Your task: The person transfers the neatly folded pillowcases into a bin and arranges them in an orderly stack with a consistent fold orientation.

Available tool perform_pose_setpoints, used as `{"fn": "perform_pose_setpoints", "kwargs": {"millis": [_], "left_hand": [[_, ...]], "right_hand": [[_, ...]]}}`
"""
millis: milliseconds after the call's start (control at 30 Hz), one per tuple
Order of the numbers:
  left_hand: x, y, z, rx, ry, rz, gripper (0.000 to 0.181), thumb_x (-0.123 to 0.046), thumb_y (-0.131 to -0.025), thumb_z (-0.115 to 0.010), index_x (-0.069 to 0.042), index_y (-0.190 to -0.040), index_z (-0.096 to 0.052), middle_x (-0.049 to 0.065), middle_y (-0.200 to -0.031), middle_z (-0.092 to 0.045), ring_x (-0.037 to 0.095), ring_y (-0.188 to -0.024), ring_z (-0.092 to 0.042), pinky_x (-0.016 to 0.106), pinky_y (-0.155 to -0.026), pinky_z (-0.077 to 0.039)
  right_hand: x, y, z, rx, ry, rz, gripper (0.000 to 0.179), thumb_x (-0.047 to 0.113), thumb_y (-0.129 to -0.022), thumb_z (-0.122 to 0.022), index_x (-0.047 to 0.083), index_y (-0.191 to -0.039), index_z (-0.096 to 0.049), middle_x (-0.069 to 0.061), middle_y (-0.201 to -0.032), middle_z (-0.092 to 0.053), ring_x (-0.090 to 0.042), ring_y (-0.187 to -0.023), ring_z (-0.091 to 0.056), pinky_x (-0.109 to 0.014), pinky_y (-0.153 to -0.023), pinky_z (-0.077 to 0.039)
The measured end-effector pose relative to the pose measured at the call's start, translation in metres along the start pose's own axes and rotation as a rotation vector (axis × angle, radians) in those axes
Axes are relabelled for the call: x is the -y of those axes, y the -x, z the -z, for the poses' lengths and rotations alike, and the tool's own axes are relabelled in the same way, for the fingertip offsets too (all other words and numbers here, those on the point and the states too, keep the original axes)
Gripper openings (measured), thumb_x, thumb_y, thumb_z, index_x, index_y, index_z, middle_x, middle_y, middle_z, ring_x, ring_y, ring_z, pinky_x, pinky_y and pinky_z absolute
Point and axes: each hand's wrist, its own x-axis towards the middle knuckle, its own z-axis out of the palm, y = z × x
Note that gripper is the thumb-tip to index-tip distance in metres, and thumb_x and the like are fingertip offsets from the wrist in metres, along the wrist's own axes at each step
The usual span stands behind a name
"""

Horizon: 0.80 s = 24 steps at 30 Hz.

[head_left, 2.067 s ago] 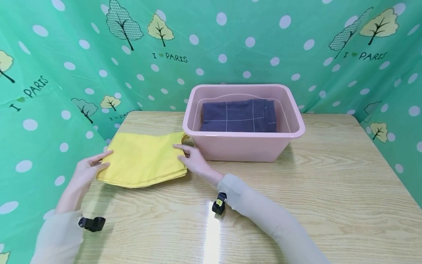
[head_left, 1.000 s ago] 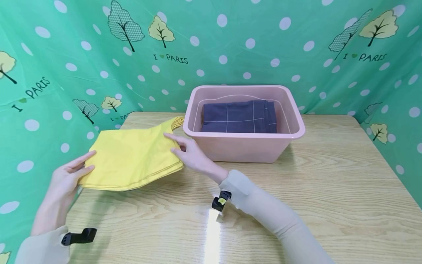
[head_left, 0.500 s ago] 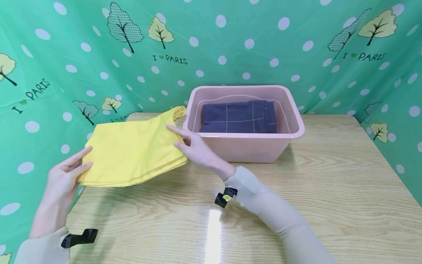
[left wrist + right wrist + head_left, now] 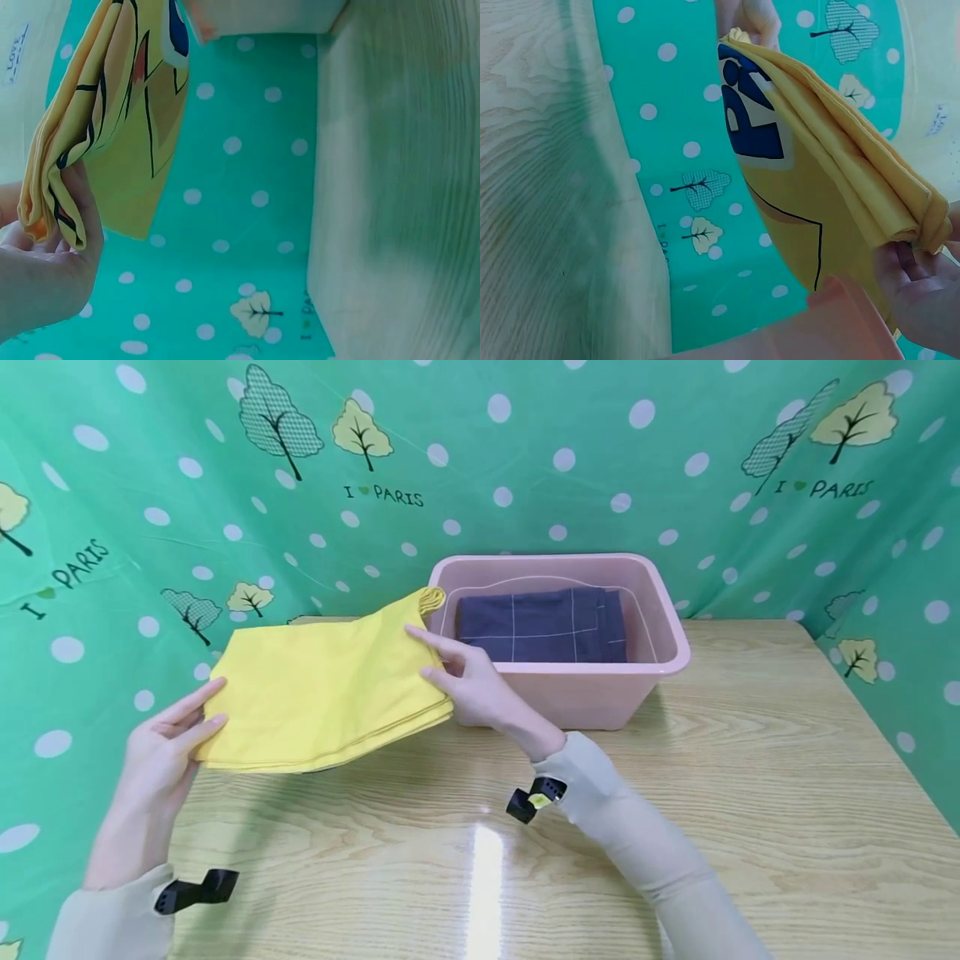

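Note:
A folded yellow T-shirt [image 4: 315, 693] is held up by its two ends, left of and partly in front of a pink plastic bin [image 4: 555, 693]. My left hand [image 4: 161, 747] pinches its left end, thumb on top and fingers beneath. At the opposite end my right hand [image 4: 472, 681] grips the folded layers beside the bin's left rim. Dark lines and blue lettering show on the shirt's underside in both wrist views. Inside the bin lies a folded navy cloth [image 4: 540, 627] with thin white grid lines. The shirt's bunched corner overlaps the bin's rim in the head view.
Both hands are over a light wooden table [image 4: 750, 827]. A green curtain [image 4: 525, 443] with white dots and trees hangs behind and along both sides. Small black wrist cameras [image 4: 197, 891] jut from the sleeves.
The yellow T-shirt has risen off the table in both hands, first shifting left, then moving right and up toward the bin. The bin and navy cloth have stayed put.

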Motion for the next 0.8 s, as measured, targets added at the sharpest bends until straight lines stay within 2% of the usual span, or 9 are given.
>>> {"fn": "perform_pose_setpoints", "kwargs": {"millis": [133, 300, 533, 733, 800], "left_hand": [[0.001, -0.003, -0.009, 0.015, 0.005, -0.031, 0.042, 0.011, -0.083, -0.051, -0.007, -0.120, -0.055, -0.004, -0.111, -0.060, 0.009, -0.093, -0.060, 0.020, -0.071, -0.048], [0.003, -0.006, -0.020, 0.034, 0.018, -0.066, 0.041, 0.014, -0.082, -0.049, -0.004, -0.119, -0.055, -0.003, -0.111, -0.061, 0.009, -0.096, -0.059, 0.020, -0.073, -0.048], [0.007, -0.011, -0.032, 0.055, 0.083, -0.069, 0.043, 0.016, -0.081, -0.049, -0.002, -0.119, -0.055, 0.000, -0.117, -0.057, 0.009, -0.102, -0.056, 0.021, -0.076, -0.046], [0.009, -0.015, -0.044, 0.070, 0.064, -0.075, 0.043, 0.015, -0.081, -0.050, -0.002, -0.120, -0.053, 0.005, -0.128, -0.048, 0.005, -0.106, -0.052, 0.020, -0.080, -0.044], [0.009, -0.017, -0.048, 0.070, 0.054, -0.072, 0.043, 0.014, -0.081, -0.052, -0.003, -0.121, -0.053, 0.005, -0.127, -0.049, 0.006, -0.106, -0.053, 0.020, -0.080, -0.044]], "right_hand": [[0.005, 0.003, 0.008, -0.019, -0.039, -0.030, 0.047, -0.001, -0.089, -0.047, 0.007, -0.134, -0.038, -0.020, -0.116, -0.054, -0.015, -0.083, -0.060, -0.033, -0.074, -0.051], [0.007, 0.007, 0.017, -0.033, -0.072, -0.039, 0.047, -0.001, -0.089, -0.047, 0.007, -0.135, -0.037, -0.014, -0.129, -0.046, -0.016, -0.090, -0.058, -0.033, -0.076, -0.050], [0.008, 0.012, 0.031, -0.041, -0.048, -0.038, 0.048, 0.001, -0.089, -0.048, 0.009, -0.135, -0.037, -0.008, -0.134, -0.040, -0.019, -0.097, -0.057, -0.032, -0.077, -0.050], [0.012, 0.018, 0.044, -0.067, -0.030, -0.045, 0.048, 0.002, -0.089, -0.049, 0.011, -0.135, -0.038, -0.008, -0.132, -0.044, -0.018, -0.098, -0.056, -0.030, -0.078, -0.049], [0.013, 0.020, 0.049, -0.076, -0.010, -0.046, 0.048, 0.003, -0.089, -0.050, 0.011, -0.135, -0.038, -0.009, -0.131, -0.045, -0.018, -0.098, -0.056, -0.029, -0.078, -0.049]]}}
